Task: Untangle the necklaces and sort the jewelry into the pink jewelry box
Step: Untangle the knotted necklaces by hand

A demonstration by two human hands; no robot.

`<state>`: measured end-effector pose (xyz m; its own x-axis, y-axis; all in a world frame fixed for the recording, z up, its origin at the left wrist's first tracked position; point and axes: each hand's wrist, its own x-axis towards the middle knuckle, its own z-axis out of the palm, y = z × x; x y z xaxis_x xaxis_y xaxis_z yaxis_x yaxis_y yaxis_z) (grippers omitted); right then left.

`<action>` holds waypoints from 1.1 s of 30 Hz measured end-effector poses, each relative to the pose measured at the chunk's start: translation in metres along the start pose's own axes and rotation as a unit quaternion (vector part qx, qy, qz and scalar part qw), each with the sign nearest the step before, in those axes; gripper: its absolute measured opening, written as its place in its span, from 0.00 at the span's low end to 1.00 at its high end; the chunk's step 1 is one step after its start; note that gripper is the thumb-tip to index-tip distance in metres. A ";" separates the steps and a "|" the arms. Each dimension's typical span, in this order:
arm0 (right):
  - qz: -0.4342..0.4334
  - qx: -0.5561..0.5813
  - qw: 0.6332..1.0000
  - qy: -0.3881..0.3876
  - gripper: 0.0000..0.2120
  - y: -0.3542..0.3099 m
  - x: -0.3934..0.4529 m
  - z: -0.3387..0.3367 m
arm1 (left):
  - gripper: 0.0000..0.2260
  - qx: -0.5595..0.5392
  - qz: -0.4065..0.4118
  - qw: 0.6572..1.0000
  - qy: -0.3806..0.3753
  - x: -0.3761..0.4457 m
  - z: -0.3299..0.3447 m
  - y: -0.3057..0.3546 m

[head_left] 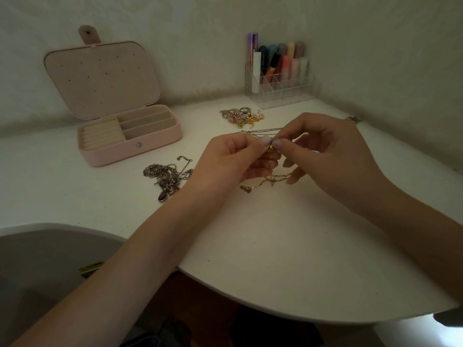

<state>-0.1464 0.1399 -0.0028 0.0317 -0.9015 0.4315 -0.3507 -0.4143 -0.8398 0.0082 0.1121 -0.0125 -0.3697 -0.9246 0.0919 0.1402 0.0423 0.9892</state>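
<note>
Evidently little was finished: the pink jewelry box [130, 139] stood open, its compartments apparently bare. Right of the box, the left hand [230, 159] and right hand [323, 151] met, fingers of each pinched together on a knot in the gold necklace [268, 182], whose loose end trailed on the table [275, 246]. Between box and hands lay a silver chain tangle [166, 177]; beyond the hands sat a heap of earrings and rings [241, 117]. All still needed sorting. Table room toward the box looked open; the curved table edge lay well clear.
</note>
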 end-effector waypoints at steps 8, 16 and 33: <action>0.166 0.163 0.972 -0.003 0.04 -0.004 0.003 -0.001 | 0.05 0.052 0.038 0.998 0.004 0.000 0.000 -0.002; 0.072 0.071 0.995 -0.026 0.05 -0.002 0.001 -0.001 | 0.06 0.076 0.062 0.995 0.023 0.001 -0.001 -0.003; 0.070 0.061 0.995 -0.032 0.06 -0.001 0.000 0.000 | 0.07 0.093 0.060 0.994 0.003 0.001 0.000 -0.004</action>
<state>-0.1457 0.1405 -0.0016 0.0525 -0.9559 0.2891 -0.2393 -0.2931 -0.9256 0.0071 0.1115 -0.0160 -0.3549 -0.9110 0.2102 0.0096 0.2213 0.9752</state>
